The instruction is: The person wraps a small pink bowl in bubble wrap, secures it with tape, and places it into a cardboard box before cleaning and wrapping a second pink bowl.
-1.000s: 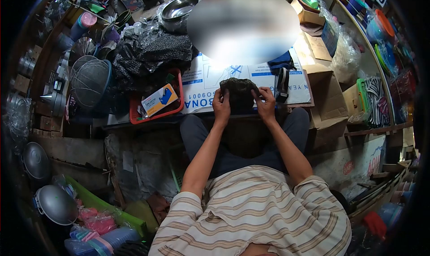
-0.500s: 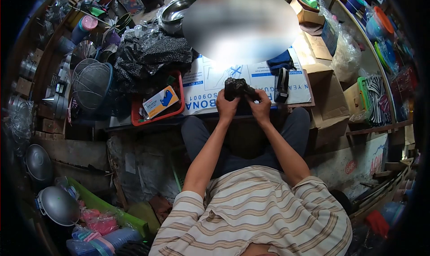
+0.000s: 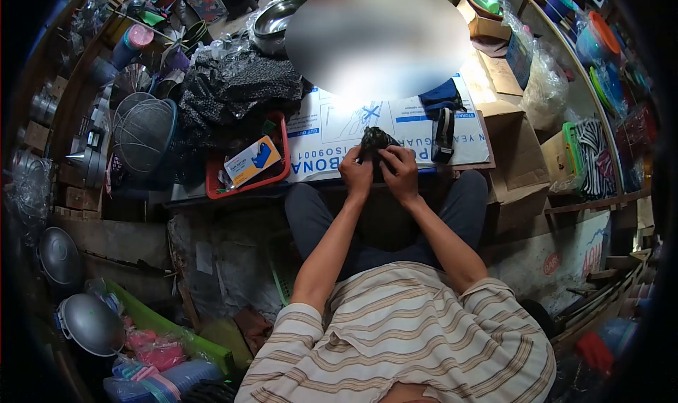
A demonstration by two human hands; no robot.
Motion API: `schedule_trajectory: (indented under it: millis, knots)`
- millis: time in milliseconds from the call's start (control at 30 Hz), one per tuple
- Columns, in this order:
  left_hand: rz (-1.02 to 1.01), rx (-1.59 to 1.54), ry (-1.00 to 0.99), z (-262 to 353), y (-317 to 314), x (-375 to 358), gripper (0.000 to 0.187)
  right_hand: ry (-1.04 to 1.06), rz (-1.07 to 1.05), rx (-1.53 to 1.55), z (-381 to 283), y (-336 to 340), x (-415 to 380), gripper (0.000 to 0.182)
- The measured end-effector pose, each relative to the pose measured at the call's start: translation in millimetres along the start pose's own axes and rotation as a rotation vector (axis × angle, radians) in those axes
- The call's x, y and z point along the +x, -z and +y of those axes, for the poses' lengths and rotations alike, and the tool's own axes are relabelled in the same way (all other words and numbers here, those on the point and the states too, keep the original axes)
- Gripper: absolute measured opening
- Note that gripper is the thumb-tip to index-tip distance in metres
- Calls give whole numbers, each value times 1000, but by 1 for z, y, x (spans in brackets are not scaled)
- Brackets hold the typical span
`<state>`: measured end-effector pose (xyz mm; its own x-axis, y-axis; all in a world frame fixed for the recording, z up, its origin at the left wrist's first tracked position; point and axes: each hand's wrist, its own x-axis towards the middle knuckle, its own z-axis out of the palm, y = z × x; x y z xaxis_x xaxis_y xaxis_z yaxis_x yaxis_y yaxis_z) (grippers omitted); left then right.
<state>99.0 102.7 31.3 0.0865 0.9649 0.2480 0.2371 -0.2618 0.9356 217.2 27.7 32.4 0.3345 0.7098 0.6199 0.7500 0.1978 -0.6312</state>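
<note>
A small, crumpled black bundle (image 3: 378, 140), which looks like plastic wrap, is held between my two hands above the front edge of the table. My left hand (image 3: 357, 173) grips its left side with closed fingers. On the right side, my right hand (image 3: 400, 171) pinches the bundle with bent fingers close to the left hand. What is inside the wrap is hidden. To the right of my hands lies a black strap-like item (image 3: 444, 136) with a light band, beside a dark blue cloth-like item (image 3: 442, 98).
A printed white cardboard sheet (image 3: 328, 140) covers the tabletop. Left of it are a red tray (image 3: 286, 164) with a small yellow-and-white box (image 3: 253, 163), and a heap of black bubble wrap (image 3: 236, 85). A cardboard box (image 3: 519, 156) stands at the right. A blurred patch hides the table's far side.
My hands have drawn closer together on the black bundle. The right hand has moved left and turned over it, and the bundle now looks narrower and more upright.
</note>
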Motion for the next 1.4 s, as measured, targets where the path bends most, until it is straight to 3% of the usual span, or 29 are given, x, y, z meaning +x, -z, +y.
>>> schedule_trajectory:
  millis: [200, 267, 500, 567, 700, 833, 900, 1000, 1067, 1100, 1167, 1200, 1233, 1300, 1333, 1400]
  knots:
    - [-42, -125, 151, 10, 4, 10, 36, -7, -87, -6, 10, 6, 0, 40]
    - [-17, -55, -97, 6, 5, 7, 33, -20, -94, -9, 11, 7, 2, 39]
    - [38, -175, -25, -1, 2, -16, 24, -29, -151, -46, 8, 7, 1, 36]
    - [12, -84, -238, 0, 4, -14, 25, -66, -150, -5, 10, 6, 1, 34]
    - [-36, 11, -318, 8, 8, -12, 23, -208, -167, 169, 22, 2, 5, 29]
    - [-119, 53, -364, 6, 13, -10, 19, -207, -168, 233, 32, 3, 9, 27]
    - [-144, 62, -370, 3, 16, -5, 17, -347, -121, 267, 31, 1, 12, 25]
    - [-224, 30, -311, 0, 19, 6, 22, -386, -119, 300, 33, 3, 13, 29]
    - [-338, -15, -167, 1, 21, 17, 43, -382, -123, 254, 38, 3, 13, 32]
    - [-339, -17, -169, 0, 20, 22, 43, -377, -126, 210, 40, 3, 14, 37]
    - [-352, 5, -62, -1, 19, 34, 72, -386, -149, 237, 42, 7, 14, 41]
    - [-400, 42, -193, -17, 17, 45, 91, -398, -175, 266, 42, 9, 14, 47]
    - [-400, 40, -194, -16, 18, 51, 91, -397, -174, 264, 40, 12, 14, 47]
    - [-768, 61, 17, -13, 21, 60, 93, -417, -212, 309, 39, 17, 15, 52]
    - [-837, 62, 119, -10, 22, 63, 92, -418, -211, 307, 40, 19, 16, 52]
    - [-836, 41, 137, -8, 22, 63, 85, -365, -250, 304, 43, 22, 17, 60]
